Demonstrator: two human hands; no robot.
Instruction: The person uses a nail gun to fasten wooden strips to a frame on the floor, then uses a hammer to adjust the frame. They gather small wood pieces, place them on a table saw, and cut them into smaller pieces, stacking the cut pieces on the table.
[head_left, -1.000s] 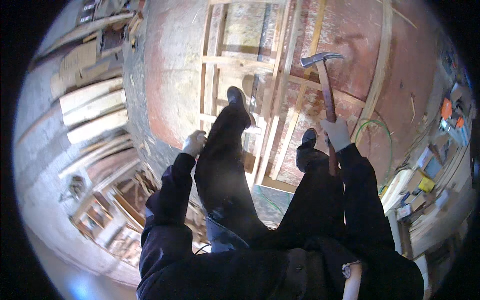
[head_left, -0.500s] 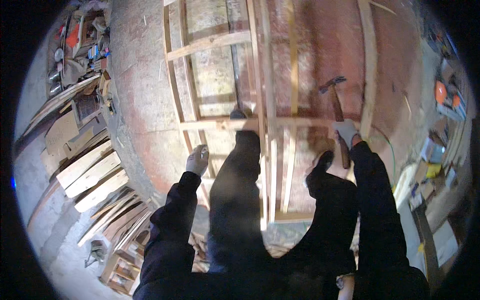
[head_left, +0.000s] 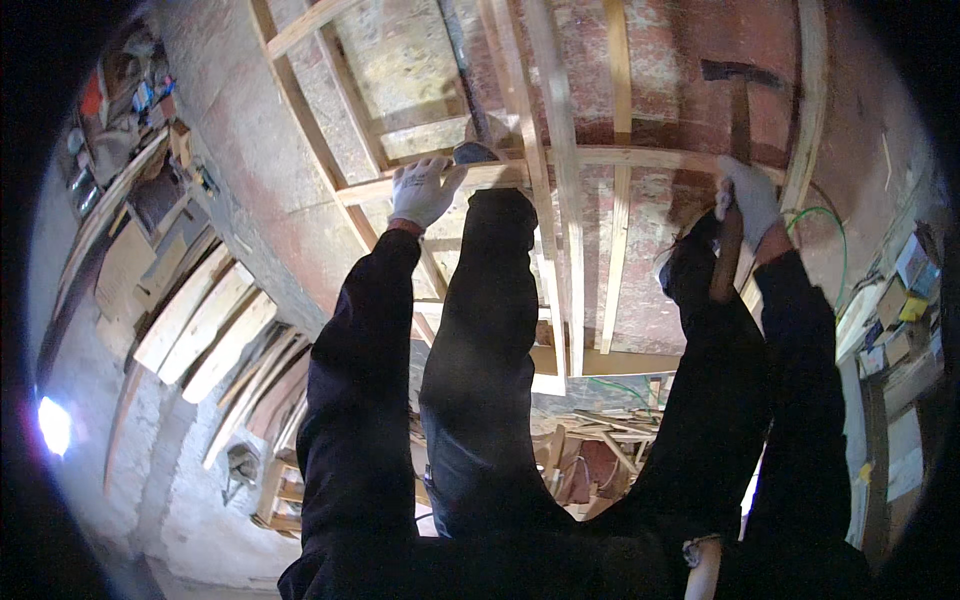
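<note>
My left hand, in a white glove, lies across the crosspiece of a light wooden frame. Its fingers are apart and reach past the far edge of that strip; whether anything small sits under the palm is hidden. Gloved in white too, my right hand is closed round the wooden handle of a hammer. The dark hammer head points away from me, above the reddish board. Between the hands, one shoe touches the crosspiece beside my left hand.
Long wooden strips run away from me over the board. Boards and planks lie stacked at left. A green cord curves at right, near boxes. Scrap wood lies behind the frame's near end, between my legs.
My left hand has moved forward from beside the frame onto the crosspiece, and its fingers have spread. My right hand has shifted forward and right with the hammer. The view has tilted.
</note>
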